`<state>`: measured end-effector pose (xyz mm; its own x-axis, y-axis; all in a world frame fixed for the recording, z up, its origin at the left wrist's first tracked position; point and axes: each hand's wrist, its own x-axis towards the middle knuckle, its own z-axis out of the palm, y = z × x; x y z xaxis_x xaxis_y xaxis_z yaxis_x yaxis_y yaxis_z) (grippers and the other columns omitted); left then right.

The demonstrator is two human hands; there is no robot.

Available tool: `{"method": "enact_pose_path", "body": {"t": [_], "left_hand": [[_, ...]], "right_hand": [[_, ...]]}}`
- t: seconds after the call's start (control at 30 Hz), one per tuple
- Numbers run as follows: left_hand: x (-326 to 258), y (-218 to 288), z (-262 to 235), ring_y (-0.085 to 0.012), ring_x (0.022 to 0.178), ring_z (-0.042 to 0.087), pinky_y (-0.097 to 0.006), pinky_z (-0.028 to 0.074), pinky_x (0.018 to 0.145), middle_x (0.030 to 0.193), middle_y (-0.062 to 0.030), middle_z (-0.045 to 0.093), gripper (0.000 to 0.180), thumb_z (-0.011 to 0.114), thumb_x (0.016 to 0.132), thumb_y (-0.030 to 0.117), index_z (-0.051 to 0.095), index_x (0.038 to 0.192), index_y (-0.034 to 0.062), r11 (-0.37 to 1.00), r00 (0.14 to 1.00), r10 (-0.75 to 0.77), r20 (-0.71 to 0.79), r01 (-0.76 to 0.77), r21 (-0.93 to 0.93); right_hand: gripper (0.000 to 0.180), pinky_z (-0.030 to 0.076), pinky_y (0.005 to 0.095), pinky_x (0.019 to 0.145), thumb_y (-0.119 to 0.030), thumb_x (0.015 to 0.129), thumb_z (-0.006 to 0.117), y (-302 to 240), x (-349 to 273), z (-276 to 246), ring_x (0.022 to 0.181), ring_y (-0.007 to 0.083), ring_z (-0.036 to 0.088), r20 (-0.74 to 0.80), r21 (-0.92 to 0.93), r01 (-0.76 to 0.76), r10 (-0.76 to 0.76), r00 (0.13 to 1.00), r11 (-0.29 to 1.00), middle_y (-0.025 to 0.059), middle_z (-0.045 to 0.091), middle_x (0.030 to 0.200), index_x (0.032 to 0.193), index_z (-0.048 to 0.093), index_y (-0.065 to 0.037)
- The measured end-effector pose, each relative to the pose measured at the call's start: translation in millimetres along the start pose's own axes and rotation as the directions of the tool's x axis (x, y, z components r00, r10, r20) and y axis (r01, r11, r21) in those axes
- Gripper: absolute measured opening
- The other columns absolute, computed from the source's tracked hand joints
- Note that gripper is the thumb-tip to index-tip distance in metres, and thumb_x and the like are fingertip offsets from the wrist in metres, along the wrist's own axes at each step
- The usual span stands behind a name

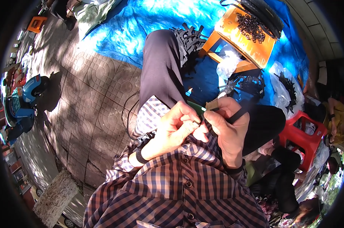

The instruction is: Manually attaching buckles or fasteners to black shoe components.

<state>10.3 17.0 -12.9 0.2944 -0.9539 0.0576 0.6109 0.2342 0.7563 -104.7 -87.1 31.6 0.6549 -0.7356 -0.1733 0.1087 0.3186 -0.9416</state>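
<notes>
Checked shirt, black strap pinched between right fingers, left fingers pinching dark piece

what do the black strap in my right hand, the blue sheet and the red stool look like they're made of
Black strap in your right hand: possibly synthetic webbing, flat and dark; any weave is too small to tell.
Blue sheet: probably plastic tarp, judging by its creases and bright glare.
Red stool: likely moulded plastic, with smooth, even colour and a slight shine.

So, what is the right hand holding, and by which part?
The right hand holds at least a black strap, its gripped part mostly hidden between thumb and fingers.
</notes>
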Motion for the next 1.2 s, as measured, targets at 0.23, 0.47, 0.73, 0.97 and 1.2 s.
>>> {"method": "enact_pose_path", "body": {"t": [0.23,0.47,0.73,0.97,1.2], "left_hand": [[3.8,7.4,-17.7,-0.0236,0.075,0.067,-0.032,0.057,0.063,0.089,-0.0153,0.062,0.016,0.049,0.095,0.014,0.045,0.099,-0.0011,0.996,0.980,-0.091,0.179,0.089,0.024],[12.9,12.5,-31.3,-0.0233,0.070,0.067,-0.032,0.057,0.060,0.084,-0.0140,0.062,0.017,0.049,0.094,0.015,0.045,0.099,-0.0002,0.960,0.931,-0.250,0.264,0.273,-0.053],[4.0,10.6,-3.6,-0.0154,0.064,0.063,-0.025,0.054,0.057,0.079,-0.0100,0.061,0.010,0.051,0.093,0.008,0.046,0.098,0.0004,0.966,0.967,-0.245,-0.074,0.250,0.068],[5.1,9.6,16.3,-0.0079,0.063,0.058,-0.019,0.047,0.058,0.077,-0.0047,0.059,0.013,0.053,0.092,0.005,0.043,0.101,0.0016,0.960,0.958,-0.035,-0.283,0.111,0.256],[3.3,7.0,12.1,-0.0054,0.062,0.057,-0.017,0.046,0.057,0.074,-0.0048,0.061,0.011,0.055,0.091,0.006,0.047,0.095,0.0000,0.900,0.955,-0.003,-0.296,0.132,0.415]], "right_hand": [[0.015,0.049,0.0204,0.061,0.004,0.078,0.067,3.4,0.0,-3.2,0.066,0.0106,0.062,0.012,0.037,-0.065,0.064,0.998,0.997,0.0080,0.064,0.075,0.091,0.060,0.005],[0.015,0.050,0.0200,0.062,0.004,0.078,0.067,11.0,0.7,-2.1,0.068,0.0096,0.063,0.006,-0.016,-0.023,0.023,1.000,1.000,0.0068,0.065,0.076,0.091,0.061,0.004],[0.008,0.047,0.0190,0.056,0.006,0.081,0.063,9.7,-1.2,12.0,0.061,0.0090,0.060,-0.081,-0.200,0.091,-0.109,0.991,0.976,0.0049,0.062,0.074,0.088,0.060,0.004],[0.014,0.046,0.0240,0.053,0.000,0.078,0.067,2.5,-0.4,17.1,0.064,0.0138,0.061,-0.004,-0.531,0.285,-0.339,0.941,0.798,0.0061,0.056,0.077,0.090,0.061,-0.004],[0.016,0.049,0.0263,0.057,-0.004,0.082,0.066,12.0,-1.0,18.5,0.069,0.0183,0.063,-0.034,-0.461,0.291,-0.345,0.938,0.838,0.0076,0.058,0.084,0.095,0.057,-0.003]]}}
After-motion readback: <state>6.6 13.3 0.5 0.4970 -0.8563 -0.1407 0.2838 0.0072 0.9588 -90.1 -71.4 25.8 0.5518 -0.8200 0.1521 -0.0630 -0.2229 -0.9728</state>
